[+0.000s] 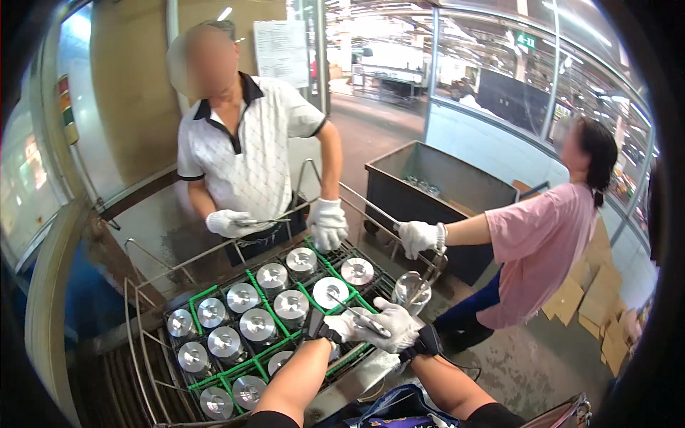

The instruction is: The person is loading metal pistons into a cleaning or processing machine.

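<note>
Both my hands wear white gloves, close together over the near right corner of a wire crate (pixel 217 378). My right hand (pixel 394 327) is closed round a slim metal hand tool (pixel 372 324) that looks like pliers or tongs. Its thin end points forward, towards a round silvery metal part (pixel 330 292). Right beside it is my left hand (pixel 344 326), touching or nearly touching the tool; its fingers are partly hidden. Similar shiny round parts, among them one at the left (pixel 257 324), sit in compartments edged with green strips (pixel 267 308).
Across the crate, a person (pixel 242 143) in white gloves holds a metal tool and reaches into the crate. At the right, another person (pixel 542 235) in pink has a gloved hand near a metal part (pixel 412 289). Behind stands a large grey bin (pixel 457 171); cardboard sheets (pixel 599 303) lie on the floor.
</note>
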Demonstrator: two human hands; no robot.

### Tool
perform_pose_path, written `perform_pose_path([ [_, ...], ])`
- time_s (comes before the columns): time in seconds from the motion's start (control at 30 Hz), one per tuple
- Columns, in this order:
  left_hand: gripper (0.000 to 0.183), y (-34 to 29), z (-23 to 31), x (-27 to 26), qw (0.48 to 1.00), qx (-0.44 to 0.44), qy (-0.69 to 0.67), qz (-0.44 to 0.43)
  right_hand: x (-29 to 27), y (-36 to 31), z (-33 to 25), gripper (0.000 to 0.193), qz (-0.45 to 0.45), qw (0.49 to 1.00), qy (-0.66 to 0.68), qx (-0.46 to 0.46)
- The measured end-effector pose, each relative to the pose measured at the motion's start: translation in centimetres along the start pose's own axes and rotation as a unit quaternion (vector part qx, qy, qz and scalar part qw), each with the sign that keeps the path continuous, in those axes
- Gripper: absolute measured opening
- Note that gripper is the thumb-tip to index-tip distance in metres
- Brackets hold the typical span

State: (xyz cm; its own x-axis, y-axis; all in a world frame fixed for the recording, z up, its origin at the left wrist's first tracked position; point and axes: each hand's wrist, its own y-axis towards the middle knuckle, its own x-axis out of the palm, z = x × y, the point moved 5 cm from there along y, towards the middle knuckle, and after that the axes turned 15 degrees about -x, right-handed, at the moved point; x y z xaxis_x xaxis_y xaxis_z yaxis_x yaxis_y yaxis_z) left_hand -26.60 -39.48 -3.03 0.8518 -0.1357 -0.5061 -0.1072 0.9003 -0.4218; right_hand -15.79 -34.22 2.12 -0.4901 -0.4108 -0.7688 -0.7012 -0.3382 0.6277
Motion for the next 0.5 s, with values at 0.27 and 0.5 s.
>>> perform_pose_path([
  [0.27, 0.036, 0.9, -1.3, 0.5, 0.975, -0.044, 0.216, 0.037, -0.5, 0.9, -1.0, 0.022, -0.049, 0.999, 0.015, 0.007],
  [0.5, 0.058, 3.2, -3.1, 1.1, 0.965, -0.025, 0.261, 0.006, 1.1, -0.5, 0.3, 0.027, -0.036, 0.998, -0.036, -0.028],
])
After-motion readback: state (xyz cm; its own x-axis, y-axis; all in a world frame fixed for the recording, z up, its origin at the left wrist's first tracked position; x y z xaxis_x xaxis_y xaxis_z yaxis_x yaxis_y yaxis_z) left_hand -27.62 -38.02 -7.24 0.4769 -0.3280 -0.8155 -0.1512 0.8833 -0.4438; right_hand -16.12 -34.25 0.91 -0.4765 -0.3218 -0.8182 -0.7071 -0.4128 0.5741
